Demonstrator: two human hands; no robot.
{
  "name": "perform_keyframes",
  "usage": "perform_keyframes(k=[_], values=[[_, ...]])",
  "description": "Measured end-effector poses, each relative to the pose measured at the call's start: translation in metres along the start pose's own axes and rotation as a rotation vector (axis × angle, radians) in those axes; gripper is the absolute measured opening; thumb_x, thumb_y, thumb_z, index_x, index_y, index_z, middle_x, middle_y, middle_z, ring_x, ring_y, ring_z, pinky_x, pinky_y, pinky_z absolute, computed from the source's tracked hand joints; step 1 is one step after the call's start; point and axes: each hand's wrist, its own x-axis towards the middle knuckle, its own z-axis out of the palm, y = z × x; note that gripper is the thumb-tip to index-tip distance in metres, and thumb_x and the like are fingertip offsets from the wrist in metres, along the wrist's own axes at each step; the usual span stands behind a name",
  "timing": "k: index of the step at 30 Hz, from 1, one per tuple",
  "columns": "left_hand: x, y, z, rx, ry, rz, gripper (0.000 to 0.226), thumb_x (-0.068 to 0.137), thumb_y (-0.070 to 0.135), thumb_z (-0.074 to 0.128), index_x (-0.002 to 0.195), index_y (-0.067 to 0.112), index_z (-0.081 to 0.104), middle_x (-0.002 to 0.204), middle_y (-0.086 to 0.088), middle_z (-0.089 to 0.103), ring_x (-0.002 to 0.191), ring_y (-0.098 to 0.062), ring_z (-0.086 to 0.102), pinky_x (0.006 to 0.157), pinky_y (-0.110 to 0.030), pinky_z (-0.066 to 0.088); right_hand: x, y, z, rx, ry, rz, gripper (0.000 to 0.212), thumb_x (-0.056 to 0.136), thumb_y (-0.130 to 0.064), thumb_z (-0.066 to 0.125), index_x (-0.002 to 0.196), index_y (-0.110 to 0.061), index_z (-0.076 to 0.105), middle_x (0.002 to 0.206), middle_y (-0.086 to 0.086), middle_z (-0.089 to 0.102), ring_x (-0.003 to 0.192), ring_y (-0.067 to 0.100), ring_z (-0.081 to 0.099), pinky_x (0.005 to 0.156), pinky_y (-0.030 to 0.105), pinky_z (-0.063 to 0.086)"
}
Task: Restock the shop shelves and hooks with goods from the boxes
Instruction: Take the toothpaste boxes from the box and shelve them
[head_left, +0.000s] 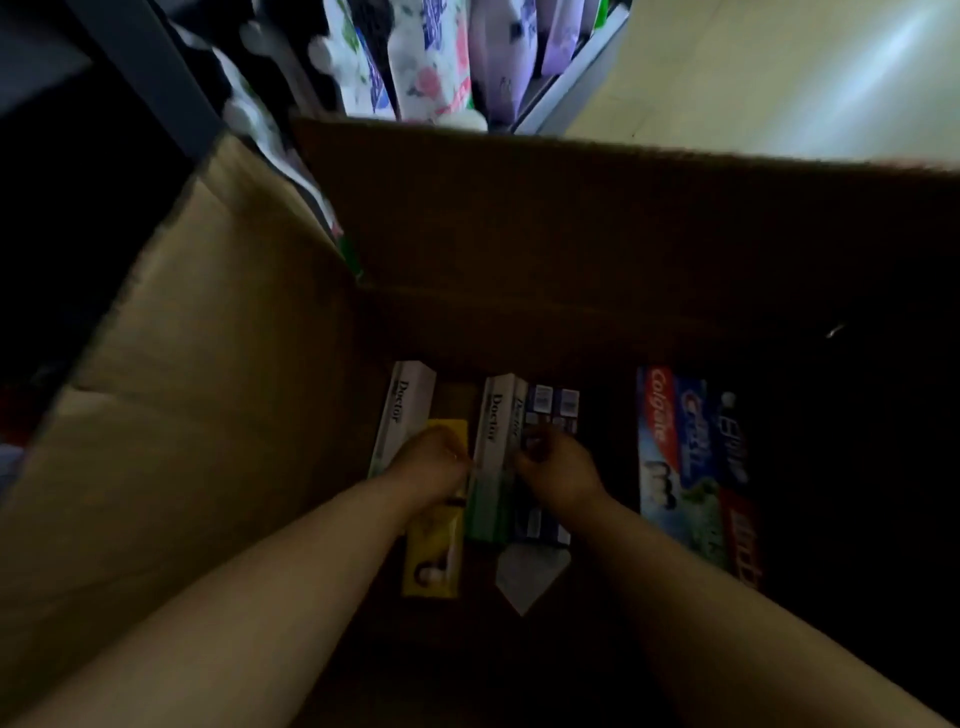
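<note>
Forearms deep in the stock box (208, 364).
My left hand (431, 462) grips a yellow carton (434, 551); right hand (558, 467) pinches upright cartons (493, 441) lying lengthwise away from me.

Readable print on toothpaste cartons inside a cardboard box.
"Doctor" runs lengthwise on a white carton (404, 410) at the left and on a second white carton (493, 415) beside it. "Colgate" is printed in white on the red carton (660, 410) at the right. Lettering on the neighbouring blue cartons is too blurred to read.
</note>
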Motion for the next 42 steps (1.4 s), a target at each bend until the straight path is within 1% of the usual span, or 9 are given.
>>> perform_keyframes(k=[3,8,13,20,26,31,36,39,42], values=[[0.016,-0.019,0.001,-0.111,0.084,-0.047,0.015,0.087,0.011,0.060,0.079,0.021,0.051,0.106,-0.016,0.063,0.097,-0.030,0.063,0.086,-0.038,0.053,0.000,0.018,0.014,-0.042,0.002,0.007,0.033,0.094,-0.020,0.058,0.122,-0.003,0.054,0.117,0.015,0.063,0.109,0.029,0.059,0.088,0.033,0.049],[-0.010,-0.031,-0.005,-0.056,0.166,-0.021,0.016,0.089,0.007,0.056,0.101,0.013,0.047,0.085,-0.007,0.052,0.082,-0.023,0.053,0.066,-0.026,0.037,-0.017,0.040,0.039,-0.140,0.037,0.012,0.044,0.090,-0.023,0.063,0.129,-0.006,0.050,0.127,0.015,0.053,0.115,0.028,0.053,0.090,0.025,0.039],[-0.003,-0.039,0.007,-0.025,0.099,-0.087,0.011,0.091,0.009,0.052,0.083,0.016,0.048,0.075,-0.004,0.049,0.068,-0.020,0.049,0.056,-0.025,0.033,-0.019,0.043,0.067,-0.237,0.049,-0.021,0.063,0.090,-0.024,0.062,0.144,-0.009,0.034,0.136,0.012,0.035,0.127,0.028,0.039,0.105,0.026,0.034],[-0.003,-0.035,0.006,-0.104,0.082,-0.049,0.009,0.091,0.010,0.055,0.084,0.017,0.054,0.089,-0.008,0.059,0.076,-0.020,0.056,0.059,-0.024,0.039,-0.025,0.041,0.075,-0.072,0.018,-0.027,0.059,0.092,-0.019,0.060,0.146,-0.023,0.036,0.137,0.010,0.036,0.125,0.026,0.046,0.103,0.020,0.032],[-0.007,-0.034,-0.004,-0.210,0.079,-0.065,0.019,0.092,0.007,0.054,0.080,0.020,0.050,0.085,-0.004,0.057,0.066,-0.013,0.052,0.052,-0.022,0.035,-0.020,0.027,0.077,-0.179,0.115,0.095,0.048,0.093,-0.026,0.060,0.133,-0.011,0.039,0.130,0.007,0.057,0.116,0.025,0.057,0.096,0.033,0.045],[-0.013,-0.033,-0.005,-0.144,-0.032,-0.112,0.014,0.093,0.014,0.052,0.081,0.019,0.056,0.093,-0.010,0.064,0.074,-0.020,0.059,0.059,-0.023,0.042,-0.015,0.023,0.069,-0.338,0.001,0.106,0.041,0.088,-0.035,0.064,0.121,-0.012,0.056,0.122,0.009,0.062,0.109,0.025,0.061,0.082,0.031,0.049],[-0.017,-0.029,-0.011,-0.006,0.159,-0.017,0.006,0.091,0.010,0.054,0.096,0.012,0.057,0.100,-0.013,0.058,0.085,-0.025,0.057,0.073,-0.033,0.048,-0.015,0.030,0.053,0.048,0.010,0.227,0.042,0.086,-0.032,0.068,0.117,-0.005,0.062,0.117,0.010,0.065,0.104,0.022,0.063,0.065,0.013,0.048],[-0.025,-0.028,-0.008,0.273,0.327,-0.044,0.044,0.094,0.018,0.052,0.135,0.007,0.041,0.135,-0.016,0.042,0.119,-0.032,0.048,0.094,-0.036,0.045,-0.015,0.034,0.034,0.242,-0.089,0.284,0.023,0.085,-0.028,0.067,0.098,-0.008,0.066,0.106,0.011,0.070,0.091,0.019,0.067,0.078,0.027,0.057],[-0.025,-0.030,0.008,0.172,0.301,-0.175,0.071,0.089,0.019,0.059,0.147,0.006,0.019,0.145,-0.016,0.031,0.132,-0.034,0.037,0.106,-0.041,0.039,-0.020,0.030,0.019,0.320,-0.192,0.288,0.012,0.089,-0.023,0.063,0.081,-0.014,0.062,0.083,0.001,0.067,0.070,0.007,0.063,0.056,0.015,0.052]])
